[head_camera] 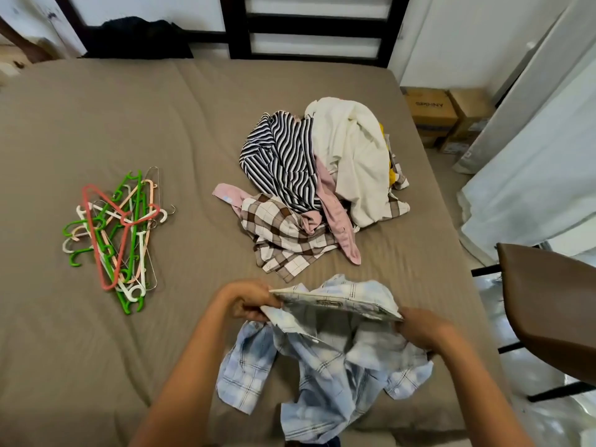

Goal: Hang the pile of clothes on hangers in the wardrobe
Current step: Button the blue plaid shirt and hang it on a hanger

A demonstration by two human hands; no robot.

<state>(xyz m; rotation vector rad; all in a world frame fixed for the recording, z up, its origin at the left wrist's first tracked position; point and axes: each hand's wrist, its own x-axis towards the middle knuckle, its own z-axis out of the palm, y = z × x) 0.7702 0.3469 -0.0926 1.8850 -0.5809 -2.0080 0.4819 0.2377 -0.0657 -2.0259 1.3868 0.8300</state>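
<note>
A light blue checked shirt (pixel 325 359) hangs over the near part of the bed, held up by its collar. My left hand (pixel 250 300) grips the collar's left end and my right hand (pixel 419 329) grips its right end. Farther back lies the pile of clothes (pixel 317 185): a black-and-white striped piece, a cream one, a pink one and a brown checked shirt. A heap of plastic hangers (pixel 117 235), green, pink, peach and white, lies on the left of the bed.
The bed (pixel 129 130) has a taupe sheet and a dark frame at the back with a black cloth on it. A brown chair (pixel 548 304) stands at the right. Cardboard boxes (pixel 445 114) and a white wardrobe door (pixel 532 156) are beyond it.
</note>
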